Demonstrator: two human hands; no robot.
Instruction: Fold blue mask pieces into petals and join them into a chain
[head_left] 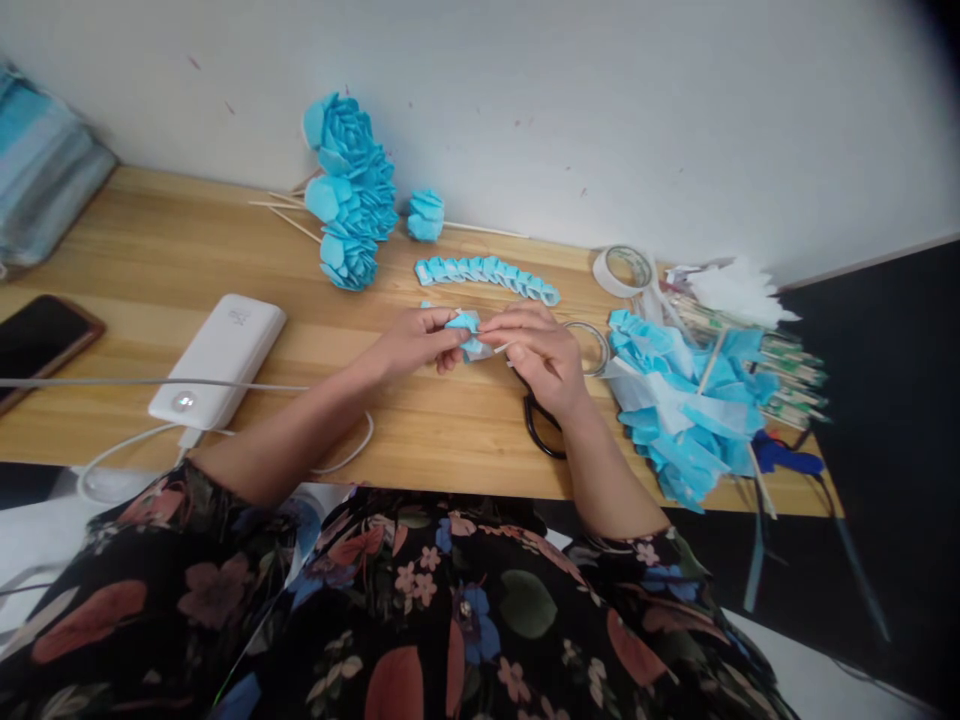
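Both my hands meet over the middle of the wooden table (450, 430). My left hand (417, 341) pinches a small blue paper flower piece (466, 326) from the left. My right hand (541, 355) is closed on the same piece from the right, and a thin wooden stick pokes out beside its fingers. Just behind the hands lies a strip of folded blue petals (487, 272). Finished blue paper flowers on sticks (351, 190) lie at the back by the wall, with a single small one (426, 214) beside them.
Black scissors (541, 425) lie under my right wrist. A heap of blue paper scraps and sticks (690, 395) fills the right end, with tape rolls (624, 268) behind. A white power bank (219, 360) with cable and a dark phone (37, 340) lie at left.
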